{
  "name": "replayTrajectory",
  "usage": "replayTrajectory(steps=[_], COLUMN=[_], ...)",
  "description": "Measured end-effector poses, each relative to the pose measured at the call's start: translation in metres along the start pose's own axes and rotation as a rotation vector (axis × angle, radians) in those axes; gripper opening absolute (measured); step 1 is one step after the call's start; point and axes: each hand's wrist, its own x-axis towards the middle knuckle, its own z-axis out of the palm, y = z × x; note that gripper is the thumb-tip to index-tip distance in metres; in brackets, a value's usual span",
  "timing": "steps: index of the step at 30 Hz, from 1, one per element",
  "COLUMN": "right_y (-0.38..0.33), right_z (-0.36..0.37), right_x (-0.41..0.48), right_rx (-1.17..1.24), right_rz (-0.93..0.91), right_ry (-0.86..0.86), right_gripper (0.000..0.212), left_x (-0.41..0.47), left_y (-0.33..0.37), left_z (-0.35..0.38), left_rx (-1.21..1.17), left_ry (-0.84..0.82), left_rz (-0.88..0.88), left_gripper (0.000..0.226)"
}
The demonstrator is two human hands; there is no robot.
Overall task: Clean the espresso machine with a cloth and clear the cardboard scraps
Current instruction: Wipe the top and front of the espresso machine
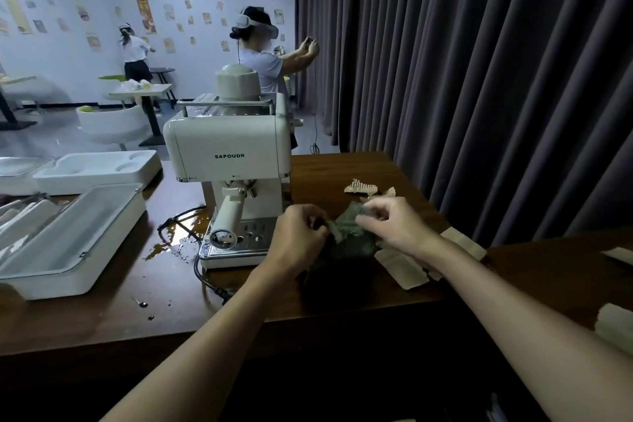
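A cream espresso machine stands on the dark wooden table, its portafilter handle pointing toward me over the drip tray. Just right of its base lies a dark green cloth. My left hand grips the cloth's left edge. My right hand pinches its upper right part. Cardboard scraps lie around the cloth: a torn corrugated piece behind it, a flat piece under my right forearm, another to the right.
Spilled liquid and a black power cord lie left of the machine's base. White foam packing trays fill the table's left side. A dark curtain hangs at the right. Two people stand in the room behind.
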Motion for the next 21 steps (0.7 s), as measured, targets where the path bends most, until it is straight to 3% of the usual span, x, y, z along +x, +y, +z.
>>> replayTrajectory(steps=[5, 9, 13, 17, 21], right_y=[0.003, 0.0, 0.006, 0.016, 0.04], right_z=[0.02, 0.035, 0.037, 0.017, -0.02], right_x=[-0.006, -0.014, -0.019, -0.027, -0.044], right_rx=[-0.153, -0.125, 0.019, 0.047, -0.12], right_rz=[0.078, 0.104, 0.126, 0.15, 0.15], right_ry=[-0.38, -0.474, -0.358, -0.139, 0.018], right_gripper=[0.025, 0.03, 0.028, 0.022, 0.021], left_x=[-0.003, -0.001, 0.0, 0.003, 0.0], left_y=[-0.025, -0.042, -0.032, -0.004, 0.009], left_z=[0.007, 0.008, 0.004, 0.023, 0.054], left_rx=[0.289, 0.588, 0.709, 0.497, 0.282], left_ry=[-0.127, -0.156, -0.238, -0.193, -0.25], left_rz=[-0.007, -0.021, 0.048, 0.194, 0.244], left_gripper=[0.008, 0.017, 0.033, 0.027, 0.015])
